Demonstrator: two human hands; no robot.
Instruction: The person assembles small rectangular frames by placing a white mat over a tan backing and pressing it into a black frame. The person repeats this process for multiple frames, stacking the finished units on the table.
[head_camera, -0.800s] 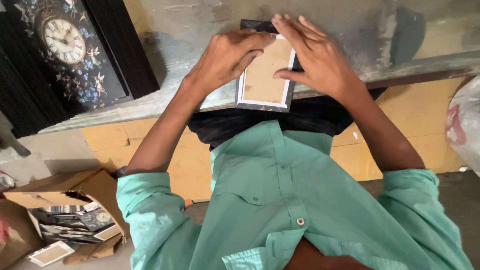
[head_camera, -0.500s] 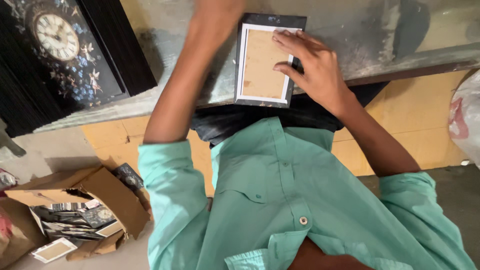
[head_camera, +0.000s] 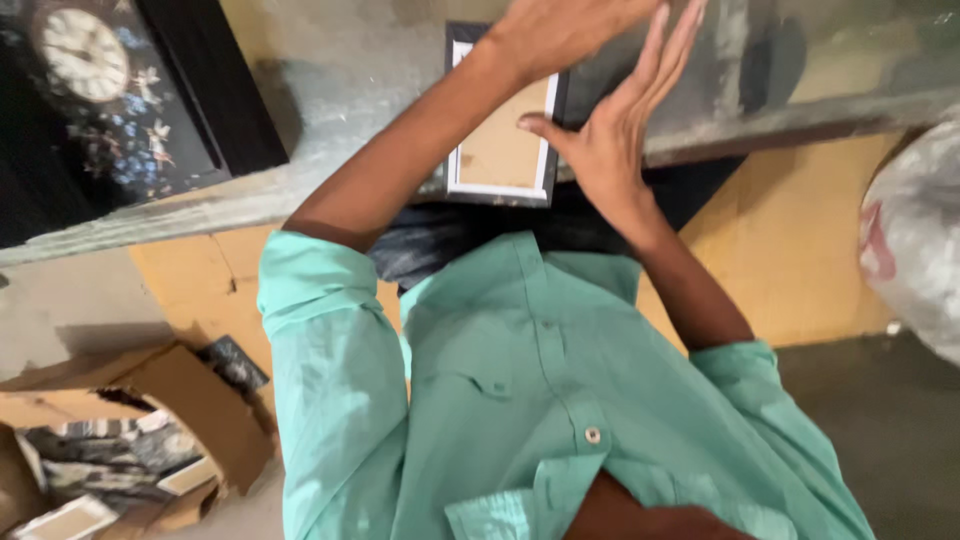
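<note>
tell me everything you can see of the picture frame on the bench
The picture frame lies flat on the grey bench, its near end at the front edge. It is a small upright rectangle with a dark outer border, a white inner border and a plain tan, cardboard-like panel in the middle. The left hand and forearm cross over its top; the right hand stands on edge at its right side, thumb tip on the panel.

open brown cardboard box (head_camera: 190, 400), floor, lower left
</note>
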